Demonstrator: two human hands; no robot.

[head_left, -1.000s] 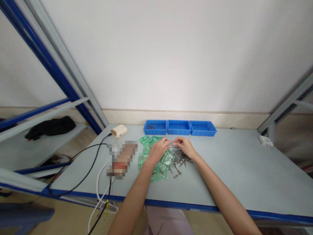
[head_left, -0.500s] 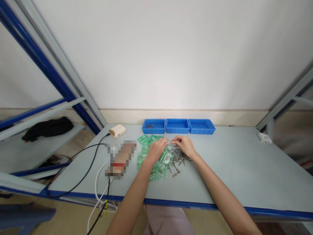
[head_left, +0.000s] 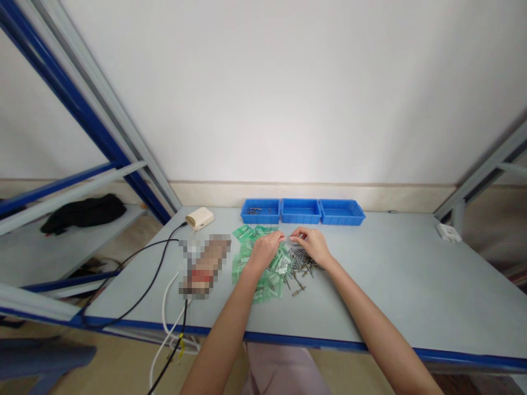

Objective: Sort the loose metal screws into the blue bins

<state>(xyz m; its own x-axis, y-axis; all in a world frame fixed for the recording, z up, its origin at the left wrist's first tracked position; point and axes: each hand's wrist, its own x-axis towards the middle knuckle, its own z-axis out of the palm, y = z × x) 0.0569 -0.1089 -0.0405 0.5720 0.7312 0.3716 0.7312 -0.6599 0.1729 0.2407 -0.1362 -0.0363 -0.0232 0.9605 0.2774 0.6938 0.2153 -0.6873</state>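
My left hand (head_left: 267, 252) and my right hand (head_left: 312, 244) meet above the work surface, fingertips pinched close together. Between them shows a small, pale see-through plastic bag (head_left: 287, 240), gripped from both sides; whether anything is inside it cannot be made out. Beneath and around my left hand lies a heap of green-tinted plastic bags (head_left: 242, 263), several with small metal parts in them. Loose metal screws or bolts (head_left: 300, 263) are piled below my right hand, some silver and some brass-coloured.
Three blue bins stand in a row at the back: the left bin (head_left: 260, 219) holds a few metal parts, beside the middle bin (head_left: 300, 219) and right bin (head_left: 342, 220). A cream box (head_left: 200, 218), cables (head_left: 166, 299) and a blurred object (head_left: 206, 269) lie left. A white adapter (head_left: 448, 233) sits far right.
The view has shifted slightly. My hands stay pinched together in nearly the same place, with only small finger movement at the plastic bag.
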